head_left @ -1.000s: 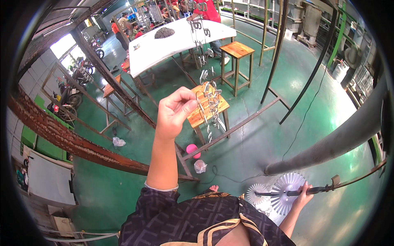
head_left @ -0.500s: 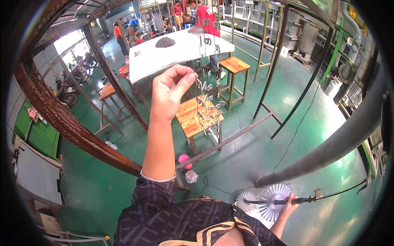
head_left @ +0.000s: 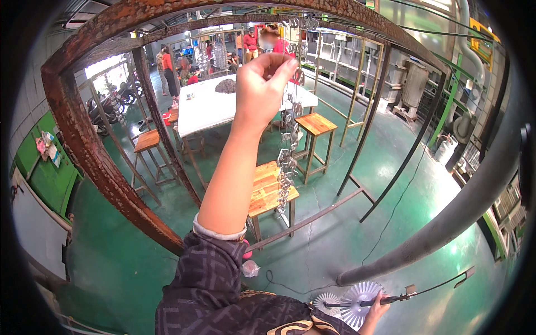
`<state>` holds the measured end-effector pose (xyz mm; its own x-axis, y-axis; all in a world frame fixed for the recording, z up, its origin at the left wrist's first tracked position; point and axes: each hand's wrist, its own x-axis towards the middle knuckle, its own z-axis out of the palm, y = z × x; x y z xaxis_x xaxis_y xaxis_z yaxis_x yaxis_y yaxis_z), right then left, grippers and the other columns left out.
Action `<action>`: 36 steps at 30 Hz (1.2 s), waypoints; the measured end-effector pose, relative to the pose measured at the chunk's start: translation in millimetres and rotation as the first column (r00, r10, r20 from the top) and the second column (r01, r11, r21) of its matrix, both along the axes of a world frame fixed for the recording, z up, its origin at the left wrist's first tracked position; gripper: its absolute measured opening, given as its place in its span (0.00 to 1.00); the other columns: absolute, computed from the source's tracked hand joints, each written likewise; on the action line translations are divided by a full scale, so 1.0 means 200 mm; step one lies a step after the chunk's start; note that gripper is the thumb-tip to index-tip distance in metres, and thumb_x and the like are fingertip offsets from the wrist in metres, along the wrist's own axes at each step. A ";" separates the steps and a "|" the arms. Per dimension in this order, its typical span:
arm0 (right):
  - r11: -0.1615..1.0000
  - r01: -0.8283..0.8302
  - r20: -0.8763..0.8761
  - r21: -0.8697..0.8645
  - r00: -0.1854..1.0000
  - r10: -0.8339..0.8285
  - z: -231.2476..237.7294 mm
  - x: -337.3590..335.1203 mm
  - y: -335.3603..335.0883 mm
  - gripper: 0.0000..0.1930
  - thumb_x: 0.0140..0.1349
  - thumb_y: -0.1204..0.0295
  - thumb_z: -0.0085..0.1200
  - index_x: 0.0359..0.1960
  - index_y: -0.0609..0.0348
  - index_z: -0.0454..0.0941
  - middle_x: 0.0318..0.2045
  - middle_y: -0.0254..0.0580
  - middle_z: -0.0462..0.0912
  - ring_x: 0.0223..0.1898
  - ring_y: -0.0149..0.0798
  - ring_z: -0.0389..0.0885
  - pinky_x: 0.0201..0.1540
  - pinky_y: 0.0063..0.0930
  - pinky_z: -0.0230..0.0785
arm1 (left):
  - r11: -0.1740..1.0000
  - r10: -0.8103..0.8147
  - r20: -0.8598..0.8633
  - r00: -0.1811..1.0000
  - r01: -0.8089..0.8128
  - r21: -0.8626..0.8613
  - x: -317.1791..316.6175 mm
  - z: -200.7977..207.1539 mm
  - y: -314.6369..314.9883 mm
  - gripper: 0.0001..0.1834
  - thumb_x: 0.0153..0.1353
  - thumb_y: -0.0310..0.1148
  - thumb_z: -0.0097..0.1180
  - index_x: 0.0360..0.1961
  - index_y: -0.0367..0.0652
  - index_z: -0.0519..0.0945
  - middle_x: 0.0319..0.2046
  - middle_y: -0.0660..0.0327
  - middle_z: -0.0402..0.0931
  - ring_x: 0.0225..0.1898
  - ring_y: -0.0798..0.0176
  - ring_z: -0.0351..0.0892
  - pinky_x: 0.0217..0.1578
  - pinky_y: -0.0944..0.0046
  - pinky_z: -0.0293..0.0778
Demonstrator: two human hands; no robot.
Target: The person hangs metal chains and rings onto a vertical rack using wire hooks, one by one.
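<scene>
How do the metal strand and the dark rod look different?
The metal strand is silvery, made of many small pieces; the dark rod looks like one slim bar. The metal strand hangs down; the dark rod lies nearly sideways. The left hand pinches at the metal strand, high up; the right hand grips the dark rod, lower down. Both are long.

left hand (head_left: 261, 89): one. right hand (head_left: 379, 307): one. hanging strands of metal links (head_left: 287, 162): several, too tangled to count. black rod (head_left: 393, 299): one. finned pale discs (head_left: 359, 291): two. wooden-topped stools (head_left: 316, 124): at least three. white table (head_left: 206, 106): one. dark heap (head_left: 226, 86): one. thick grey pipe (head_left: 424, 245): one. white gas cylinder (head_left: 445, 149): one. clear plastic bag (head_left: 250, 269): one.
</scene>
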<state>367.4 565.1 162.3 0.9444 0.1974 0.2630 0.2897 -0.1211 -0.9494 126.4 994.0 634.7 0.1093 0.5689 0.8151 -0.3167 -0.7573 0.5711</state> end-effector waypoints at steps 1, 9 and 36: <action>1.000 0.000 0.015 -0.011 1.000 0.001 -0.02 0.00 0.00 0.15 0.59 0.72 0.52 0.17 0.58 0.61 0.13 0.33 0.65 0.17 0.26 0.62 0.22 0.23 0.58 | 0.999 0.037 0.011 0.999 -0.037 0.017 0.02 0.03 0.02 0.08 0.54 0.28 0.58 0.33 0.35 0.79 0.27 0.66 0.77 0.29 0.76 0.71 0.32 0.76 0.65; 1.000 0.003 -0.022 -0.007 1.000 -0.004 -0.09 -0.02 -0.04 0.15 0.59 0.71 0.53 0.17 0.59 0.62 0.13 0.33 0.65 0.17 0.26 0.63 0.21 0.23 0.58 | 0.943 0.311 0.053 0.949 -0.315 0.108 0.15 0.16 0.12 0.07 0.54 0.30 0.59 0.29 0.35 0.80 0.22 0.65 0.78 0.24 0.76 0.72 0.26 0.75 0.67; 0.995 0.058 -0.072 -0.077 0.995 -0.064 0.03 -0.06 -0.01 0.16 0.60 0.71 0.51 0.16 0.61 0.64 0.14 0.33 0.66 0.19 0.27 0.63 0.24 0.24 0.59 | 0.985 0.098 0.031 0.995 -0.102 0.140 0.14 0.04 0.15 0.07 0.53 0.25 0.57 0.33 0.34 0.80 0.25 0.60 0.80 0.23 0.72 0.75 0.27 0.74 0.70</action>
<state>354.7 563.4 168.5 0.9717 0.1552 0.1778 0.2081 -0.2081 -0.9557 153.5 1023.2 642.4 0.0370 0.4553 0.8896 -0.2478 -0.8582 0.4495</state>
